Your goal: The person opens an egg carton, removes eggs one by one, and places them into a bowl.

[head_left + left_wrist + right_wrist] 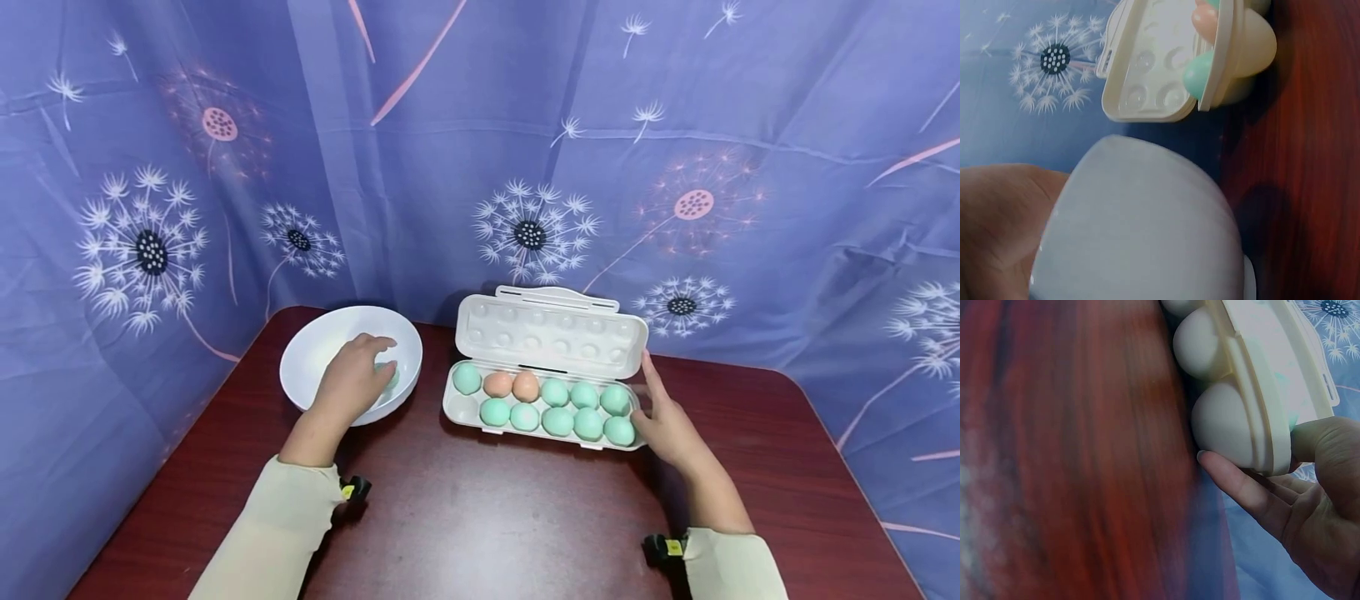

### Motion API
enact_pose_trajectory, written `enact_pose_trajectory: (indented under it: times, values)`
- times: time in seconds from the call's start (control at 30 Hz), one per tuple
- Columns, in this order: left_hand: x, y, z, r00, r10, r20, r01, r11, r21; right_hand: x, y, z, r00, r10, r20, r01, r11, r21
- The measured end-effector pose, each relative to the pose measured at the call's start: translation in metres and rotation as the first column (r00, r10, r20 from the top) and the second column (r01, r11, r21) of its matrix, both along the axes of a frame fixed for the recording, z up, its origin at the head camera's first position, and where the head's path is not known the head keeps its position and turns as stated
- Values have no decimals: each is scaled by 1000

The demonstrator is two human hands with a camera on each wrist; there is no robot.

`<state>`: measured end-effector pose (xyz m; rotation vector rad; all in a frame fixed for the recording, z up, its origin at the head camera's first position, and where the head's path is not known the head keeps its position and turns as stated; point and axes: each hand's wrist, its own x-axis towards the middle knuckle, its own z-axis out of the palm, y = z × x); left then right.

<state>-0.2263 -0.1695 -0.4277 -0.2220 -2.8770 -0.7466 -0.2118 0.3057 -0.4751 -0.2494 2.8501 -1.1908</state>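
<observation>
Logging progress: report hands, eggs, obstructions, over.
Left hand at green egg in bowl. Right hand touching carton. One carton slot empty. Bowl rim between egg and slot.

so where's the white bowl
The white bowl, with the left hand in it, sits at left in the head view, on the table left of the open egg carton.

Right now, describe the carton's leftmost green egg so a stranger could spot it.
On the dark red table, right of the white bowl, stands an open egg carton. The green egg sits at the left end of its back row, beside an orange egg. It alone has an empty cup directly in front.
</observation>
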Motion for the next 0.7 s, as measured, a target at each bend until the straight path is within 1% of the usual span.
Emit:
enact_pose_trajectory:
  times: [0.1,0.17,0.3,0.5,0.6,0.7]
  values:
    - [1,7,2,998,17,-62,-15,999,35,0,2,0,1000,0,1,0,1000,15]
    - [1,11,3,995,18,-93,-13,998,60,0,2,0,1000,0,-5,0,1000,18]
    - [3,18,5,993,7,-121,4,996,90,0,2,-1,1000,4,-14,-4,1000,4]
    - [8,29,6,990,-51,-131,66,992,108,1,2,-2,1000,5,-13,-5,1000,-9]
    - [12,37,6,983,-91,-158,106,990,91,1,1,-1,1000,3,-5,-3,1000,-9]
    - [15,47,6,972,-136,-193,153,985,78,1,0,-1,1000,8,-7,-8,1000,-6]
